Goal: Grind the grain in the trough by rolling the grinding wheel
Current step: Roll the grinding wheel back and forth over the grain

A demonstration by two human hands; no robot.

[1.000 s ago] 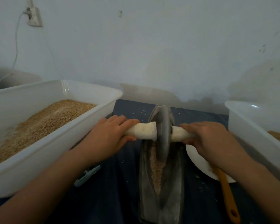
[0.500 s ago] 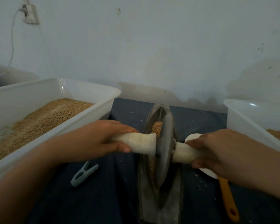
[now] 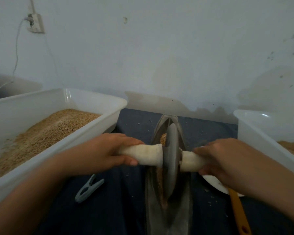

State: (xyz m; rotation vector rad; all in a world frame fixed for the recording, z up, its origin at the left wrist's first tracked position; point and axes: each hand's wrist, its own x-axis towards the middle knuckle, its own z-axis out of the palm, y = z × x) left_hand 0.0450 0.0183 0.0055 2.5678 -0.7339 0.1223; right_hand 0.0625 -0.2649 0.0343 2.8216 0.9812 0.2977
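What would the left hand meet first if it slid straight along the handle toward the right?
Probably the grinding wheel: the left hand grips the white handle, which ends at the wheel's face.

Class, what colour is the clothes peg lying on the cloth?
Grey-green; the clothes peg shows best in the head view.

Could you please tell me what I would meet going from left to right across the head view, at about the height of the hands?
Tub of grain → left hand → grinding wheel in the trough → right hand → second white tub.
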